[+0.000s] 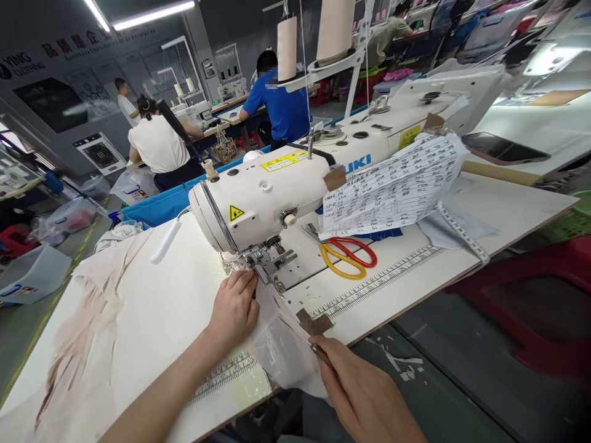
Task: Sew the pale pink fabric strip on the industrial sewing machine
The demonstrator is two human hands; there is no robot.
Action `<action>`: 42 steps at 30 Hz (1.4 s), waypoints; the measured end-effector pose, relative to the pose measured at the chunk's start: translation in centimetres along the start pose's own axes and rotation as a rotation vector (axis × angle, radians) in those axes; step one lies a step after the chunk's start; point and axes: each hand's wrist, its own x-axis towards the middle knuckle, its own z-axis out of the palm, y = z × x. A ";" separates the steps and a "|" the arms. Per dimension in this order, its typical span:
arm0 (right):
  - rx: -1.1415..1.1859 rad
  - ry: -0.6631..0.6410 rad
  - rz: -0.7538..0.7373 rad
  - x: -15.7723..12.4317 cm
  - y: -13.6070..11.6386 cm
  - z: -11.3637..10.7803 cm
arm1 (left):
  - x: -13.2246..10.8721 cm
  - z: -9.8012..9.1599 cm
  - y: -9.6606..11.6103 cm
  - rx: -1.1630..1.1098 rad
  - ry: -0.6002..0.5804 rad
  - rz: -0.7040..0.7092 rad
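From here I count two bare hands: one left hand (234, 301), one right hand (357, 381), the latter with one slim brown-handled tool (319, 352). Beyond them I have one white sewing machine (258, 203), two large beige thread cones (335, 31), one pair of scissors with red and yellow loops (347, 256), one text-covered white paper sheet (397, 187) and one flat dark phone (510, 149).
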 end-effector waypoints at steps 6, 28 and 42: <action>-0.047 -0.021 -0.022 1.0 -0.3 -0.1 | 0.0 0.2 0.3 0.042 -0.007 -0.014; -0.193 -0.138 -0.018 3.7 -0.9 0.5 | -0.6 -0.9 1.7 0.040 -0.074 0.005; -0.240 -0.145 -0.024 4.9 -1.5 1.0 | -0.6 -1.0 2.0 0.038 -0.033 0.049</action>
